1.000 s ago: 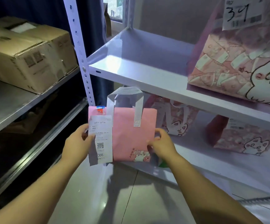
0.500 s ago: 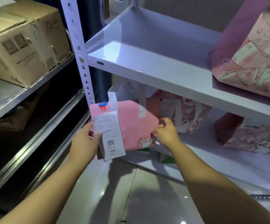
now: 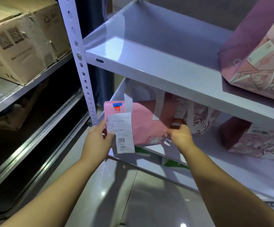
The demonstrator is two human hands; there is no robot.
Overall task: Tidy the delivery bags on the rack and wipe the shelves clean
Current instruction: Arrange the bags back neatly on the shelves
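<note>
I see left hand (image 3: 98, 141) and right hand (image 3: 180, 136) both gripping the pink bag (image 3: 146, 125) mid-frame, at the front of the lower shelf (image 3: 211, 154). Upper shelf (image 3: 165, 76) overhangs it; cat-print bag (image 3: 197, 118) sits just behind, rack post (image 3: 83, 76) to its left.

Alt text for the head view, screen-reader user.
The left hand and right hand hold a pink bag, receipt on its front, by its sides at the left end of the lower shelf. Cat-print bags stand to its right and on the upper shelf; a cardboard box sits on the next rack.
</note>
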